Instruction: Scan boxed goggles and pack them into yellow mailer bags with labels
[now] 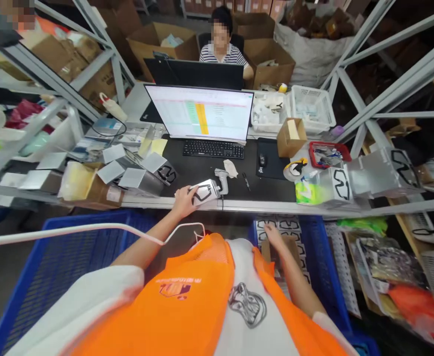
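My left hand rests on a small white box with a black logo at the front edge of the desk, fingers wrapped over it. A white handheld scanner stands just right of that box. My right hand reaches down below the desk edge into a blue crate that holds several of the same logo boxes, and touches a brown cardboard piece there. Whether it grips anything is hidden.
A monitor, keyboard, mouse and pen sit on the black mat. Stacks of logo boxes and a tape roll lie right. A second blue crate stands lower left. Another person sits behind the monitors.
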The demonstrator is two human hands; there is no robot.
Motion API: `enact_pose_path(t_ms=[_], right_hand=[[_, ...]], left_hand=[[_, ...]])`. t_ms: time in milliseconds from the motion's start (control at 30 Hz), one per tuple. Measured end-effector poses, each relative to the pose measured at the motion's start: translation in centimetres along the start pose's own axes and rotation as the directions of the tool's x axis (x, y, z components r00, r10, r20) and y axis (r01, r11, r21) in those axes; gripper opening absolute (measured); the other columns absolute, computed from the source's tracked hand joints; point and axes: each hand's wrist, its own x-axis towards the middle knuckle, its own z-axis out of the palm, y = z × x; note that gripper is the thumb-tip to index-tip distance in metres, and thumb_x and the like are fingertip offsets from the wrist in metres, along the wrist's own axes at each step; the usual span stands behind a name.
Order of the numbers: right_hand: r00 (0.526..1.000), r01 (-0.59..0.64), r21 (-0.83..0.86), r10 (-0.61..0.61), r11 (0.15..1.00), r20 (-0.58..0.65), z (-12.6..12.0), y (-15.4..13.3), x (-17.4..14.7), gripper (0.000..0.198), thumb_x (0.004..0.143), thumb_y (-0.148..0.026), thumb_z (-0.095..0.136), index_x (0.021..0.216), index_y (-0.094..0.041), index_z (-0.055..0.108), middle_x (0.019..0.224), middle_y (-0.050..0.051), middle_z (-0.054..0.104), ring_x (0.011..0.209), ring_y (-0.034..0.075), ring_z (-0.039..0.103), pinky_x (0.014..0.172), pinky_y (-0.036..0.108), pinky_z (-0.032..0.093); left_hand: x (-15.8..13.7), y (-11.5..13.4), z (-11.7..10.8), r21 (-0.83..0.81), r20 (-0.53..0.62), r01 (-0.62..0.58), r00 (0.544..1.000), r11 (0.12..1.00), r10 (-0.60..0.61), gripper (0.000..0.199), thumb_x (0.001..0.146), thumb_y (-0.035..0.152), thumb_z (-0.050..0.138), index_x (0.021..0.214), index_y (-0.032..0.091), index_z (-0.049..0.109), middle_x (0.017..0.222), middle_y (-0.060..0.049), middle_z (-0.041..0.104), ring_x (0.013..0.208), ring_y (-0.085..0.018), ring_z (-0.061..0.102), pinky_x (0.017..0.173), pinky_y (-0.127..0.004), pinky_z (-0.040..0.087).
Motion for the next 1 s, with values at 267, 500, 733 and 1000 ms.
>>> enact_pose_path(t_ms=[267, 500, 733, 1000], right_hand=[[0.88, 0.396, -0.004, -0.378, 0.918, 0.288, 7.7, -12.5, 2.6, 0.032, 0.105, -0.031, 0.046, 0.078, -0.02, 0.059, 0.078, -0.003, 0.064, 0.08, 0.011, 0.055, 0.085, 0.023, 0.044], [0.96, 0.227, -0.133, -0.198, 0.965, 0.199, 6.4, -9.8, 7.7, 0.034, 0.105, -0.023, 0.043, 0.075, -0.018, 0.058, 0.079, 0.002, 0.065, 0.081, 0.013, 0.057, 0.081, 0.023, 0.042], [0.999, 0.027, -0.245, -0.034, 0.969, -0.024, 6.6, -10.9, 19.5, 0.022, 0.099, -0.023, 0.059, 0.114, -0.008, 0.06, 0.131, 0.024, 0.059, 0.119, 0.027, 0.056, 0.1, 0.035, 0.038], [0.998, -0.054, 0.022, 0.054, 0.998, -0.017, 10.8, -9.4, 20.2, 0.014, 0.102, -0.024, 0.054, 0.095, -0.014, 0.06, 0.106, 0.016, 0.071, 0.102, 0.02, 0.063, 0.091, 0.028, 0.042]], left_hand=[[-7.9, 5.9, -0.3, -0.073, -0.013, -0.206, 0.979, 0.976, 0.205, 0.085, 0.068, 0.039, 0.081, 0.147, 0.019, 0.058, 0.149, -0.02, 0.047, 0.139, -0.041, 0.04, 0.121, -0.052, 0.025], [-7.3, 4.1, 2.0, -0.015, -0.003, 0.057, 0.998, 0.998, -0.057, 0.091, 0.073, 0.046, 0.079, 0.153, 0.016, 0.051, 0.144, -0.022, 0.049, 0.132, -0.04, 0.048, 0.113, -0.049, 0.037], [-2.5, 0.8, 2.5, 0.041, 0.065, 0.425, 0.902, 0.904, -0.427, 0.097, 0.076, 0.057, 0.075, 0.159, 0.019, 0.042, 0.14, -0.024, 0.051, 0.129, -0.044, 0.053, 0.106, -0.053, 0.043], [3.1, -1.5, 3.6, 0.01, 0.13, 0.598, 0.794, 0.802, -0.594, 0.106, 0.078, 0.064, 0.068, 0.164, 0.016, 0.029, 0.151, -0.03, 0.042, 0.138, -0.049, 0.044, 0.108, -0.061, 0.04]])
